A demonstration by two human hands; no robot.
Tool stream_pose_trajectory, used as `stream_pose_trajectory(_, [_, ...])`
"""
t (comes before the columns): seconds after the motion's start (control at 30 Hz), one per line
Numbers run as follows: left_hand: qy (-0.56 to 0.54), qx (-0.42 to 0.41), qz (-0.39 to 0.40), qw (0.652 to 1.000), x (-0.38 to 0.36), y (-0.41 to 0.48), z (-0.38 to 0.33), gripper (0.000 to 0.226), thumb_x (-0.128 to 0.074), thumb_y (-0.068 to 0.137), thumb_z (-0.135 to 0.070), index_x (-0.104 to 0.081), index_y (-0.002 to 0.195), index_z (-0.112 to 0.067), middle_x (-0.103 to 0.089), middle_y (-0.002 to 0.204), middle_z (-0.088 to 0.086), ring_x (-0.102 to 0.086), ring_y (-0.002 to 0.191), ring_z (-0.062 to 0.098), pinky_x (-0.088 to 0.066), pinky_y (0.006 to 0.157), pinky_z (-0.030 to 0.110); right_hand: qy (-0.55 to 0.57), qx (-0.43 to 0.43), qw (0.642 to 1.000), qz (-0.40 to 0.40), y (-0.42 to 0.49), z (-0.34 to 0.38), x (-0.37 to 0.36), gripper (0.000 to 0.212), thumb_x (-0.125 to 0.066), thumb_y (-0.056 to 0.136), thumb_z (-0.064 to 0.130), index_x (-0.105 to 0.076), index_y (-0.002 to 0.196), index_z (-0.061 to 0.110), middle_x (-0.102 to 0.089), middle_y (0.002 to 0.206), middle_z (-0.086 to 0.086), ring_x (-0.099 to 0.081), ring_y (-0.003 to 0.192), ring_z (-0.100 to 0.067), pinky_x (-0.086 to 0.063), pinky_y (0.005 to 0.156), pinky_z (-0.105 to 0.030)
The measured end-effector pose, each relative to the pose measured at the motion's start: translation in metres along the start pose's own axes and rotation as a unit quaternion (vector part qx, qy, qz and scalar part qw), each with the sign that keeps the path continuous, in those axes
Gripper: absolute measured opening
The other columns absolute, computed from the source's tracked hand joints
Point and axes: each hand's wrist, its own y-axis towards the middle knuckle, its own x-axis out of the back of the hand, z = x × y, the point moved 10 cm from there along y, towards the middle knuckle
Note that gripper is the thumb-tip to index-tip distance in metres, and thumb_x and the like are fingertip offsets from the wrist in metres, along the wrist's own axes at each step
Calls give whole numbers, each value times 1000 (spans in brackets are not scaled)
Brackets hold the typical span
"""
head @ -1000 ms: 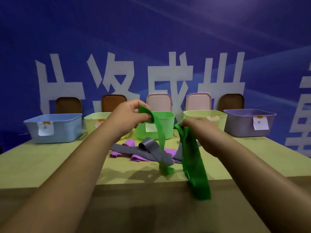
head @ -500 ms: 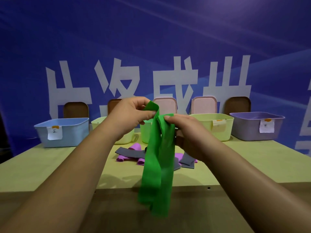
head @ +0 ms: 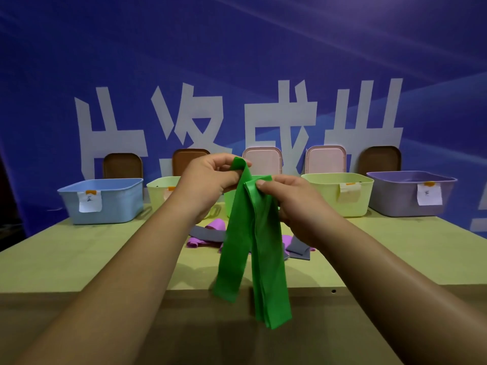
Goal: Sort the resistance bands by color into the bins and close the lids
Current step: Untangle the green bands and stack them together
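Pinching the green band, the left hand and right hand have drawn together.

The green band hangs in long, flat folded strips, its top pinched by the left hand and the right hand. Purple bands and grey bands lie jumbled on the desk behind it. Five open bins stand in a row at the back: a blue bin, a pale green bin, a green bin, another pale bin and a purple bin. Brown lids and pink lids stand upright behind them.
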Motion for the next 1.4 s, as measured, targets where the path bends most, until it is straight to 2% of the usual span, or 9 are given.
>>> stream_pose_trajectory(0.07, [-24, 4, -2, 1000, -3, 0, 0, 27, -69, 98, 5, -81, 112, -14, -82, 104, 7, -79, 105, 26, -65, 92, 36, -23, 13, 1000, -7, 2, 3, 2, 22, -67, 107, 22, -80, 108, 5, -81, 95, -15, -75, 86, -27, -58, 85, -43])
stream_pose_trajectory(0.13, [-50, 12, -4, 999, -8, -1, -1, 26, -68, 98, 6, -79, 114, -11, -81, 106, 9, -78, 106, 28, -65, 93, 37, -36, 19, 999, -8, 2, 3, 3, 23, -66, 107, 25, -80, 107, 7, -82, 97, -13, -76, 87, -26, -59, 85, -41])
stream_pose_trajectory(0.33, [-135, 37, -24, 990, -14, -2, 10, 29, -74, 95, 4, -70, 122, -4, -78, 117, 17, -77, 110, 33, -62, 101, 47, -47, 35, 998, -17, 1, 7, 9, 22, -66, 108, 24, -80, 107, 8, -82, 98, -14, -77, 88, -26, -60, 92, -46])
stream_pose_trajectory(0.63, [-213, 51, -44, 975, -18, -8, 20, 37, -74, 95, 2, -61, 129, 2, -77, 118, 22, -77, 104, 32, -66, 89, 38, -68, 39, 997, -22, 2, 4, 11, 19, -68, 107, 24, -80, 106, 10, -81, 100, -18, -78, 98, -39, -58, 101, -60])
stream_pose_trajectory(0.83, [-192, 57, -34, 979, -16, -8, 23, 28, -73, 96, -1, -67, 123, -6, -80, 113, 17, -79, 105, 30, -67, 83, 33, -72, 37, 997, -19, 5, -1, 8, 18, -69, 106, 25, -82, 103, 13, -82, 99, -15, -75, 106, -44, -57, 104, -63])
stream_pose_trajectory(1.0, [-179, 58, -22, 982, -14, -8, 24, 28, -71, 100, -4, -67, 127, -6, -81, 111, 14, -79, 104, 28, -66, 87, 36, -62, 32, 998, -6, 6, -5, 5, 18, -68, 106, 24, -83, 104, 14, -82, 100, -15, -77, 105, -43, -57, 105, -63])
stream_pose_trajectory(1.13, [-186, 59, -20, 981, -13, -9, 26, 28, -71, 99, -4, -67, 127, -7, -81, 113, 12, -79, 104, 27, -66, 88, 36, -55, 33, 998, 3, 7, -7, 2, 17, -67, 107, 21, -82, 106, 12, -82, 101, -16, -78, 103, -40, -60, 103, -59])
stream_pose_trajectory(1.3, [-177, 49, -37, 982, -9, -9, 26, 26, -73, 98, -2, -69, 122, -8, -82, 111, 11, -80, 103, 27, -66, 87, 35, -45, 35, 998, 8, 6, -6, -1, 17, -66, 107, 17, -81, 103, 10, -82, 96, -15, -78, 89, -29, -63, 91, -47])
stream_pose_trajectory(1.4, [-158, 35, -51, 985, -6, -11, 23, 24, -74, 98, -3, -69, 121, -8, -82, 110, 11, -80, 102, 25, -67, 85, 34, -56, 37, 998, 1, 5, -6, 1, 18, -67, 107, 19, -80, 105, 7, -82, 97, -17, -79, 94, -37, -62, 96, -54])
